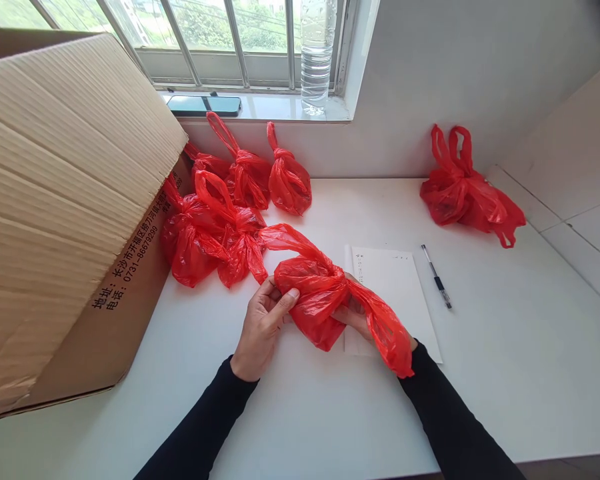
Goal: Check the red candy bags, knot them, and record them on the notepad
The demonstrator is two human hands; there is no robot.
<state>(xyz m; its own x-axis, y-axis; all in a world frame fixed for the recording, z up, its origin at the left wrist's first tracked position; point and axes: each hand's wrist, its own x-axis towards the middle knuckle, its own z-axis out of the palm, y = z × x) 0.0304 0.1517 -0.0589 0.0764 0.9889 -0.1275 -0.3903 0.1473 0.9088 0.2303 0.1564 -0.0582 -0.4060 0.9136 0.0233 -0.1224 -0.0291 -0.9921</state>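
Between my hands is a red plastic bag (313, 293), knotted near its top, with one handle loop trailing to the left and the other hanging over my right wrist. My left hand (265, 320) grips its left side, thumb on the front. My right hand (355, 317) holds it from behind on the right, its fingers partly covered by the bag. What the bag contains is hidden. Under and behind it lies a white sheet of paper (397, 293) with handwriting at its upper left. A black and clear pen (437, 278) rests to the right of the paper.
Several tied red bags (240, 233) cluster at the back left beside a large open cardboard box (70, 187). Another red bag (463, 190) sits at the back right by the wall. On the windowsill are a phone (205, 105) and a clear water bottle (316, 63).
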